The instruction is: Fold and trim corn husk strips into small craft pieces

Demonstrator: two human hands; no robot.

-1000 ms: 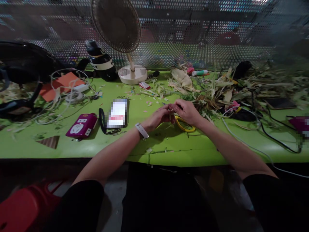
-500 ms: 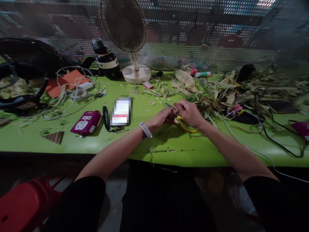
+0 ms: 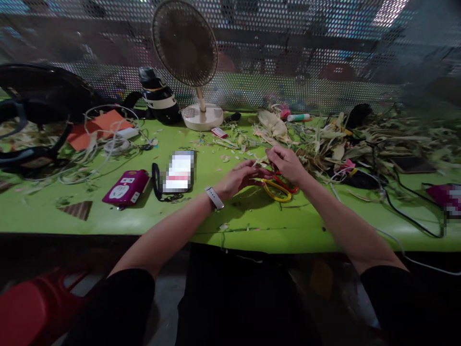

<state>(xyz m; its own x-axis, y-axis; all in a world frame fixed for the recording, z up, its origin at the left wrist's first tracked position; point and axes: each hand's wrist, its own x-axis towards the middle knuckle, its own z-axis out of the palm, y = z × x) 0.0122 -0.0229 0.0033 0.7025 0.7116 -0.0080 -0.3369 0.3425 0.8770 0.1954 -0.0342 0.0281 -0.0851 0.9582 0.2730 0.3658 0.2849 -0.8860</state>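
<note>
My left hand (image 3: 243,177), with a pale watch band at the wrist, has its fingers slightly spread around a thin pale plant strip (image 3: 260,163). Just right of it is my right hand (image 3: 286,163), thumb and forefinger pinched by the strip's far end and the other fingers curled. Scissors (image 3: 276,191) with one yellow and one red handle loop sit under my right hand, loops toward me. Their blades are hidden by the fingers. Dry, straw-like plant material (image 3: 317,149) lies heaped beyond my right hand.
A phone (image 3: 177,172) and a purple power socket block (image 3: 126,188) lie left on the green table (image 3: 201,223). Behind stand a fan (image 3: 202,117) and a black bottle (image 3: 160,101). White and black cables cross the right side. A red stool (image 3: 25,302) is below left.
The scissors have turned, so both handle loops now show and the blade tip no longer does. My left fingers have spread; my right hand has lifted slightly relative to the left. The view has tilted slightly.
</note>
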